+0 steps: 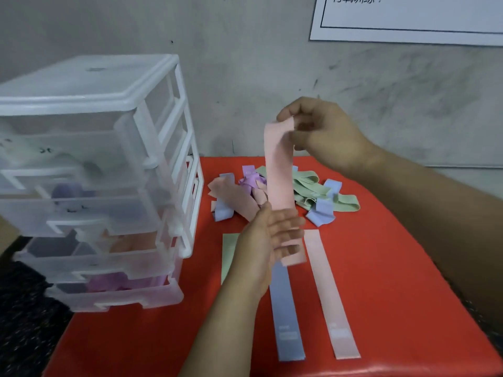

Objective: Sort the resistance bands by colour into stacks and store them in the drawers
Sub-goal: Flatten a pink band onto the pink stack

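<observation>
My right hand point(321, 131) pinches the top end of a pink resistance band point(279, 175) that hangs straight down above the red table point(381, 268). My left hand point(268, 240) is spread flat, fingers straight, against the band's lower end. Three bands lie flat on the table near me: a green one point(228, 254) partly under my left wrist, a blue one point(287, 317) and a pink one point(330, 295). Behind the hanging band sits a loose heap point(313, 194) of pink, purple, blue and green bands.
A translucent white drawer unit point(95, 172) stands at the table's left edge, its lower drawers pulled out and holding purple, pink and dark bands. A grey wall with a white poster point(408, 17) rises behind. Dark floor lies to the left.
</observation>
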